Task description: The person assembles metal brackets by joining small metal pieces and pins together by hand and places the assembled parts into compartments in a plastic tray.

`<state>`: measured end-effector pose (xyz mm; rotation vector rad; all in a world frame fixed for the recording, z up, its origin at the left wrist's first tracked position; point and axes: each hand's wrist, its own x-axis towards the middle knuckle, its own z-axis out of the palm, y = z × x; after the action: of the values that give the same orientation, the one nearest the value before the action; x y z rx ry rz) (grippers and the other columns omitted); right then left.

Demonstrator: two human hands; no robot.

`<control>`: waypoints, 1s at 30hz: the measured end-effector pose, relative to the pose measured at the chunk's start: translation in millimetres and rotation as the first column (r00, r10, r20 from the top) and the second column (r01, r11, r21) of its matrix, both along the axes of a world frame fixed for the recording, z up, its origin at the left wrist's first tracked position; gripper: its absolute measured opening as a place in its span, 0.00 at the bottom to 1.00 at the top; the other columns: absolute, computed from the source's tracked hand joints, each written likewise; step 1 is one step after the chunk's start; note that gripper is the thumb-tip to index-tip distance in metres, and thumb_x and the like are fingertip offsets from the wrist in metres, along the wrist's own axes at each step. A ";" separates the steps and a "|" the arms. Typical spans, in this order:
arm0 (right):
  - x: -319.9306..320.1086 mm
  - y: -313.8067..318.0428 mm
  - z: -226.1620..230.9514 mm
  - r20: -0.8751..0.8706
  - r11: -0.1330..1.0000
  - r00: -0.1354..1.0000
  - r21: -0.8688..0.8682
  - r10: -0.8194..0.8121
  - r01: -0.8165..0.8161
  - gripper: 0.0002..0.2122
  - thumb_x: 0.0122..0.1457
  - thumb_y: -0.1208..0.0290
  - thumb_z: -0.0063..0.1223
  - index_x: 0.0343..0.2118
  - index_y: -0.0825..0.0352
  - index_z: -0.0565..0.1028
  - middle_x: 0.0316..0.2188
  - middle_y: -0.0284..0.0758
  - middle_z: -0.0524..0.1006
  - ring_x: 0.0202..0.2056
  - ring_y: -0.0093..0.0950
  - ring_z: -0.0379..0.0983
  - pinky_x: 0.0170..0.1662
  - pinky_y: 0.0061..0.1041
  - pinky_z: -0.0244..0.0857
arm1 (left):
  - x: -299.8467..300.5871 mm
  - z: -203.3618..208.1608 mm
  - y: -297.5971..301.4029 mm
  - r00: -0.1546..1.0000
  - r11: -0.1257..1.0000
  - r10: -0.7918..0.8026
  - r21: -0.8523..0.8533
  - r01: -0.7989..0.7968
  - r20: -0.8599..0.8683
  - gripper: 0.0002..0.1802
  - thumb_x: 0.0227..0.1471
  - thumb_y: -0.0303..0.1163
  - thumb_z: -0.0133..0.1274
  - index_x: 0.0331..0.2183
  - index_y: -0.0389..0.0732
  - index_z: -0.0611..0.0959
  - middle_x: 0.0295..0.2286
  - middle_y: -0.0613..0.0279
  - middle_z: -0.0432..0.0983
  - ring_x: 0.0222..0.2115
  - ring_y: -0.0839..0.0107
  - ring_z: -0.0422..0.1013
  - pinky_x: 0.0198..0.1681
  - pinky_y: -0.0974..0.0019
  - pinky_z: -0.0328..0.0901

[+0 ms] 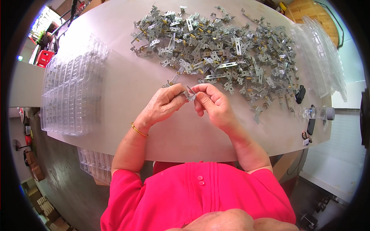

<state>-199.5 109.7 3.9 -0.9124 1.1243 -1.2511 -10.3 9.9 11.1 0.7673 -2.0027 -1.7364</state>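
Both my hands meet over the table, just on the near side of a wide heap of small metal bracket parts (216,50). Between them is one silvery metal bracket (190,96). My left hand (165,102), below a gold bangle (139,129), pinches its left side with thumb and fingers. From the right, my right hand (214,104) closes thumb and forefinger on the same bracket. The fingers cover much of the piece, so its full shape is hidden. A few loose brackets lie just beyond my left fingertips.
Stacked clear plastic trays (73,88) stand on the table's left, with more trays (95,163) lower down. At right lie clear plastic sheets (320,57), a black object (300,94), a clear bottle (319,113) on its side and a black strip-like item (310,126). A wooden stool (312,17) stands beyond.
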 end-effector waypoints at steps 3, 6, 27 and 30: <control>-3.5 -0.1 -0.1 0.105 0.997 0.993 0.032 0.060 -0.064 0.11 0.71 0.65 0.48 0.48 0.67 0.73 0.29 0.27 0.74 0.29 0.15 0.69 0.32 0.18 0.66 | 0.8 -2.2 -0.7 1.000 0.991 -0.013 -0.131 0.013 0.006 0.07 0.59 0.27 0.49 0.37 0.35 0.79 0.18 0.73 0.62 0.19 0.82 0.56 0.22 0.70 0.54; -2.1 -0.8 10.4 0.096 0.991 0.993 0.108 0.063 -0.073 0.10 0.70 0.66 0.49 0.46 0.66 0.73 0.29 0.27 0.74 0.29 0.16 0.69 0.33 0.18 0.66 | 0.6 -0.9 0.7 0.998 0.986 -0.032 -0.160 0.039 0.046 0.06 0.59 0.29 0.51 0.34 0.36 0.78 0.18 0.56 0.65 0.19 0.70 0.61 0.25 0.63 0.61; 6.2 2.3 4.2 0.007 0.957 0.988 -0.248 -0.155 0.152 0.05 0.68 0.73 0.52 0.43 0.68 0.73 0.43 0.29 0.75 0.38 0.13 0.70 0.43 0.16 0.65 | -6.9 0.2 9.2 0.996 0.958 0.087 -0.274 -0.083 0.003 0.07 0.57 0.26 0.50 0.39 0.36 0.75 0.21 0.55 0.67 0.22 0.62 0.66 0.28 0.61 0.63; 4.7 2.5 1.5 -0.099 0.960 0.983 -0.247 -0.158 0.129 0.05 0.68 0.73 0.53 0.43 0.68 0.74 0.37 0.29 0.77 0.37 0.14 0.72 0.41 0.17 0.69 | -8.1 -0.1 11.3 0.998 0.952 0.062 -0.300 -0.060 -0.003 0.08 0.59 0.27 0.50 0.41 0.36 0.76 0.24 0.53 0.68 0.23 0.62 0.67 0.29 0.61 0.64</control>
<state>-194.9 112.2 5.3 -1.1131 1.1648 -1.4925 -18.4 21.2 11.0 0.7226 -2.1552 -1.3523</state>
